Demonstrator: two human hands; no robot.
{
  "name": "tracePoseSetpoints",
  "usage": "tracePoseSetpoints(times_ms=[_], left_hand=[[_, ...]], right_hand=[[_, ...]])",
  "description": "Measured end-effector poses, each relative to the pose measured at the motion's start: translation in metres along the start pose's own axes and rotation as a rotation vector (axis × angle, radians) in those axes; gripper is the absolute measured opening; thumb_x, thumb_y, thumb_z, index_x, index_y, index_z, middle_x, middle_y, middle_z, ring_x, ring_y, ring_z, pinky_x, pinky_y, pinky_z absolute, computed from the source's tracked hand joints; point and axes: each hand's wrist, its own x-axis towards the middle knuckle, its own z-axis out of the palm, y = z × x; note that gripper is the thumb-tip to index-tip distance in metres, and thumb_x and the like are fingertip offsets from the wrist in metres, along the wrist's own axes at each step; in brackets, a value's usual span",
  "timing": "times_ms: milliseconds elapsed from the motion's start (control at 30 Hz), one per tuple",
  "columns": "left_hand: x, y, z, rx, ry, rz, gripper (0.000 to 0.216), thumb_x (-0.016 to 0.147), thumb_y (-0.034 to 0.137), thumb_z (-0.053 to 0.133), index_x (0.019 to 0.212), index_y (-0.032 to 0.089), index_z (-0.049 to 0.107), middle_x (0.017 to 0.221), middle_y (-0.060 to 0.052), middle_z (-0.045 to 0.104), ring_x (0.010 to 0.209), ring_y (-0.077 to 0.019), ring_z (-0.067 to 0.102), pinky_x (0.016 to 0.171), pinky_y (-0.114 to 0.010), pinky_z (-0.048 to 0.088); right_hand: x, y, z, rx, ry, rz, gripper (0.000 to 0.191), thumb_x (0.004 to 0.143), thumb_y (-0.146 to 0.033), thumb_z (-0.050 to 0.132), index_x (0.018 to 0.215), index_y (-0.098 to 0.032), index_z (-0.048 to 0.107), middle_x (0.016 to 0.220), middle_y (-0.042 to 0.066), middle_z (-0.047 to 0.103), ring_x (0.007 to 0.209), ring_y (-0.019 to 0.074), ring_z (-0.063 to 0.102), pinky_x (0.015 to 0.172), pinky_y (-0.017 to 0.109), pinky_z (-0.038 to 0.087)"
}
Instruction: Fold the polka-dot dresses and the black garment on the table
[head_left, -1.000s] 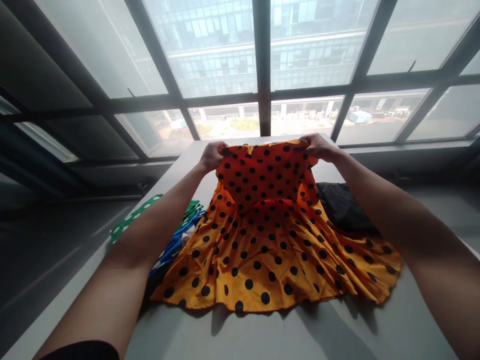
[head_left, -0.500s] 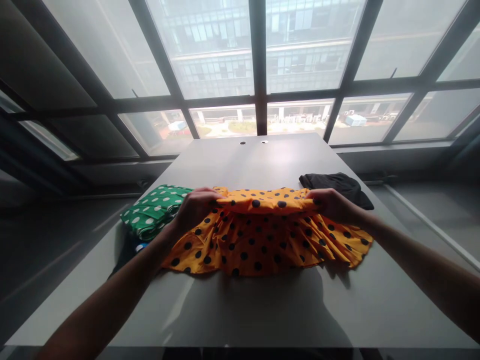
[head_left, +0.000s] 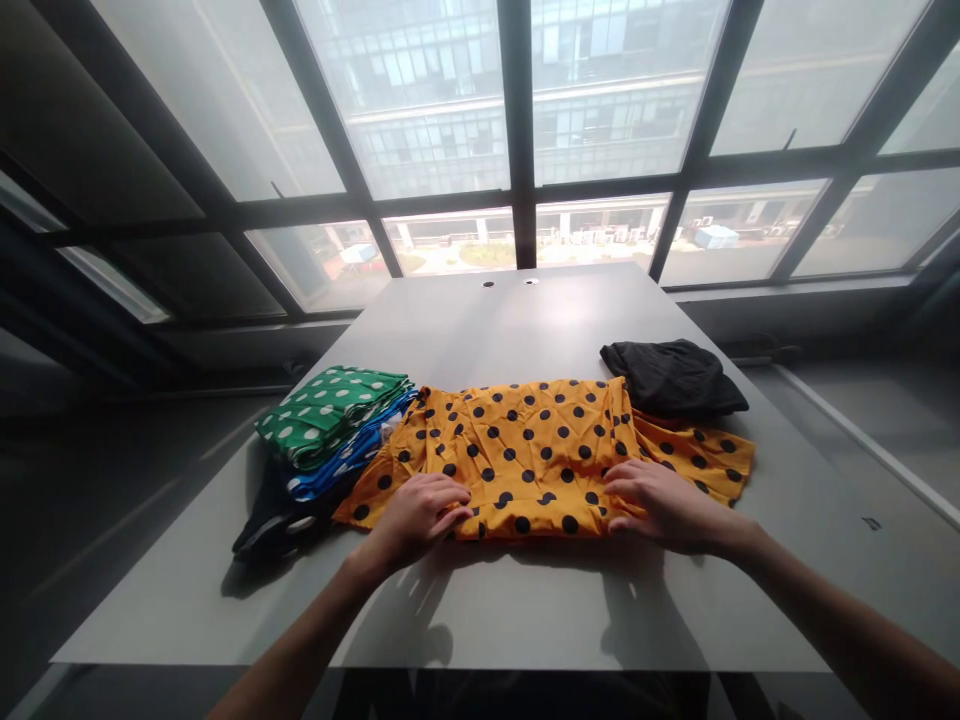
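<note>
Your left grip (head_left: 424,510) rests at the near left part of the orange dotted cloth (head_left: 525,440). Its fingers are bent, but you can't tell if they pinch. Your right grip (head_left: 664,505) lies at the near right part, with its thumb and fingers apart, not squeezing.

The orange dotted cloth is between your 2 grips, lying folded in the middle of the bench (head_left: 517,620), with loose ends spread out on both sides. It looks thin, soft and light, so it should flop and wrinkle easily. It probably won't break or slip much. Pinch the 2 near corners, and take all the layers so none slide out.

Left of it sits a pile: green dotted cloth (head_left: 330,400), then blue cloth (head_left: 337,465), then black cloth (head_left: 277,530). To the right sits a dark folded cloth (head_left: 667,375).
</note>
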Motion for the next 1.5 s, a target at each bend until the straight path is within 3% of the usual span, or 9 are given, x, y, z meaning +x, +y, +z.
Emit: tracePoseSetpoints(times_ms=[133, 267, 367, 600, 800, 933, 1200, 1333, 1500], left_hand=[[0.072, 0.022, 0.011, 0.004, 0.275, -0.179, 0.046, 0.109, 0.044, 0.038, 0.134, 0.028, 0.073, 0.137, -0.007, 0.072, 0.131, -0.026, 0.064, 0.116, -0.041, 0.047], [0.152, 0.012, 0.048, 0.117, 0.187, -0.245, 0.056, 0.109, 0.045, 0.039, 0.158, 0.024, 0.052, 0.167, -0.01, 0.045, 0.156, -0.032, 0.037, 0.13, -0.057, 0.023], [0.173, -0.019, 0.067, 0.139, 0.095, -0.353, 0.06, 0.108, 0.052, 0.042, 0.164, 0.033, 0.042, 0.175, -0.007, 0.029, 0.162, -0.0382, 0.018, 0.127, -0.072, 0.007], [0.13, -0.073, 0.057, 0.151, 0.091, -0.457, 0.06, 0.106, 0.058, 0.041, 0.164, 0.042, 0.039, 0.176, 0.0, 0.025, 0.163, -0.0441, 0.008, 0.124, -0.077, 0.007], [0.105, -0.036, 0.046, 0.227, 0.131, -0.338, 0.057, 0.107, 0.049, 0.045, 0.161, 0.03, 0.05, 0.172, -0.01, 0.035, 0.161, -0.04, 0.022, 0.127, -0.07, 0.015], [0.086, -0.004, 0.064, 0.195, 0.078, -0.179, 0.059, 0.107, 0.053, 0.047, 0.162, 0.035, 0.045, 0.172, -0.006, 0.035, 0.16, -0.0371, 0.025, 0.129, -0.066, 0.015], [0.06, -0.006, 0.071, 0.125, -0.006, -0.169, 0.06, 0.106, 0.05, 0.049, 0.163, 0.032, 0.045, 0.173, -0.007, 0.032, 0.162, -0.0369, 0.021, 0.129, -0.064, 0.02], [0.069, -0.016, 0.044, 0.052, 0.1, -0.112, 0.047, 0.108, 0.04, 0.043, 0.148, 0.029, 0.063, 0.162, -0.004, 0.051, 0.154, -0.0264, 0.042, 0.13, -0.046, 0.031], [0.091, -0.072, 0.02, 0.176, 0.201, -0.381, 0.054, 0.104, 0.032, 0.043, 0.154, 0.017, 0.057, 0.165, -0.012, 0.046, 0.156, -0.0308, 0.037, 0.13, -0.049, 0.028]], right_hand=[[0.073, 0.003, 0.002, -0.015, 0.335, 0.19, 0.042, 0.107, -0.042, 0.046, 0.134, -0.021, 0.071, 0.14, 0.013, 0.067, 0.131, 0.0277, 0.06, 0.114, 0.04, 0.045], [0.141, 0.03, 0.024, -0.153, 0.306, 0.39, 0.058, 0.108, -0.042, 0.043, 0.156, -0.012, 0.052, 0.167, 0.018, 0.04, 0.157, 0.0322, 0.032, 0.129, 0.049, 0.023], [0.151, 0.063, 0.039, -0.191, 0.246, 0.59, 0.067, 0.109, -0.049, 0.036, 0.164, -0.011, 0.039, 0.172, 0.018, 0.031, 0.162, 0.0332, 0.021, 0.13, 0.054, 0.015], [0.12, 0.1, 0.053, -0.239, 0.218, 0.705, 0.076, 0.108, -0.055, 0.033, 0.166, -0.006, 0.033, 0.174, 0.02, 0.023, 0.163, 0.0312, 0.019, 0.131, 0.046, 0.016], [0.109, 0.034, 0.058, -0.232, 0.295, 0.491, 0.064, 0.105, -0.04, 0.043, 0.162, -0.009, 0.044, 0.173, 0.019, 0.028, 0.163, 0.0328, 0.019, 0.131, 0.051, 0.016], [0.082, -0.007, 0.084, -0.16, 0.152, 0.226, 0.073, 0.102, -0.05, 0.05, 0.166, -0.018, 0.038, 0.175, 0.014, 0.021, 0.164, 0.0302, 0.017, 0.132, 0.05, 0.019], [-0.002, 0.023, 0.103, -0.242, 0.157, 0.543, 0.08, 0.103, -0.061, 0.041, 0.164, -0.008, 0.04, 0.172, 0.019, 0.028, 0.161, 0.0336, 0.026, 0.13, 0.053, 0.025], [0.02, 0.006, 0.078, -0.242, 0.227, 0.556, 0.073, 0.105, -0.057, 0.036, 0.155, -0.006, 0.053, 0.167, 0.024, 0.038, 0.159, 0.0397, 0.029, 0.127, 0.059, 0.026], [0.098, -0.007, 0.06, -0.166, 0.244, 0.355, 0.062, 0.107, -0.047, 0.039, 0.161, -0.017, 0.048, 0.173, 0.014, 0.03, 0.162, 0.0314, 0.022, 0.131, 0.052, 0.022]])
